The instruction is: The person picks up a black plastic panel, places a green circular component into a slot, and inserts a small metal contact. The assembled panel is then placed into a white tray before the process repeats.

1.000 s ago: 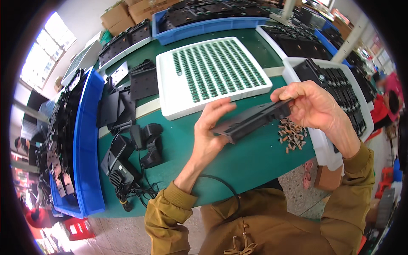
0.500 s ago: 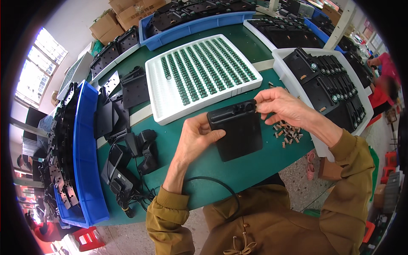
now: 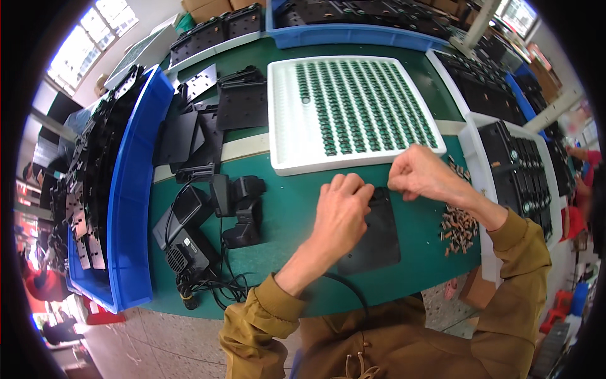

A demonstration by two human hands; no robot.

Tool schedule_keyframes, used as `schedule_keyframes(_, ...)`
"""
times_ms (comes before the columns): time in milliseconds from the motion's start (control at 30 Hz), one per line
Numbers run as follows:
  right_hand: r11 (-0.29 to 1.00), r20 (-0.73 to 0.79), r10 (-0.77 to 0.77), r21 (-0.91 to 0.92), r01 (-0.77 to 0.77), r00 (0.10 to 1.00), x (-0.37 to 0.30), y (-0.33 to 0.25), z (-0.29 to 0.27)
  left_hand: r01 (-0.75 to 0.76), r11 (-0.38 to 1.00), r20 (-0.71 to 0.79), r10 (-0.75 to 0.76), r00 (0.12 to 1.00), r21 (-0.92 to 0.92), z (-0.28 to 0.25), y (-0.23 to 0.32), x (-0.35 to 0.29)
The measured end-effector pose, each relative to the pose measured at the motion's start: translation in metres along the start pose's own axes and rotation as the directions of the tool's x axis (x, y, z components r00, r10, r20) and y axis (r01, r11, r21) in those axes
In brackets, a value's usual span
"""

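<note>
Left hand (image 3: 341, 211) presses flat on the black plate (image 3: 377, 237) mid-frame; right hand (image 3: 420, 172) fingers pinch together at its top edge. Hold it steady.

long mustard-brown sleeves with ribbed cuffs, matching jacket front, drawstring cords at chest.

We count two hands over the bench (image 3: 284, 208): our left hand (image 3: 341, 211) and our right hand (image 3: 420, 174). One flat black plate (image 3: 375, 237) lies under them. We see one white tray of small green parts (image 3: 350, 110), too many to count. One heap of small brown pieces (image 3: 459, 226) lies at the right. Three blue bins of black parts show: one left (image 3: 129, 189), one at the top (image 3: 353, 35), and one right (image 3: 519, 95).
</note>
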State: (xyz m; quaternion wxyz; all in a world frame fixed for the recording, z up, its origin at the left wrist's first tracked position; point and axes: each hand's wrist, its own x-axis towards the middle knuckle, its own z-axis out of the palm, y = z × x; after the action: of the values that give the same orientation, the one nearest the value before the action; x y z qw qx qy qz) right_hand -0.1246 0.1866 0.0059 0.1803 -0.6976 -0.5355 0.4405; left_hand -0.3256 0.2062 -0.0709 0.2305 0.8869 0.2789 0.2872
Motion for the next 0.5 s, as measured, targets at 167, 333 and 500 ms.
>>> schedule_keyframes(167, 0.836, -0.095, -0.541, -0.165, 0.523, 0.836, 0.084, -0.057, 0.007, 0.036, 0.998, 0.007, -0.036, 0.999, 0.046, -0.002, 0.000, -0.008)
schedule_keyframes(333, 0.696, -0.298, -0.674, -0.563, 0.446, 0.676, 0.182, -0.069, 0.023, 0.026, 0.998, 0.026, -0.027, 0.999, 0.053, 0.000, 0.007, 0.000)
schedule_keyframes(500, 0.592, -0.198, -0.654, -0.735, 0.330, 0.731, 0.197, -0.078, 0.036, 0.056, 0.994, 0.098, -0.065, 0.993, 0.093, -0.001, 0.004, -0.002)
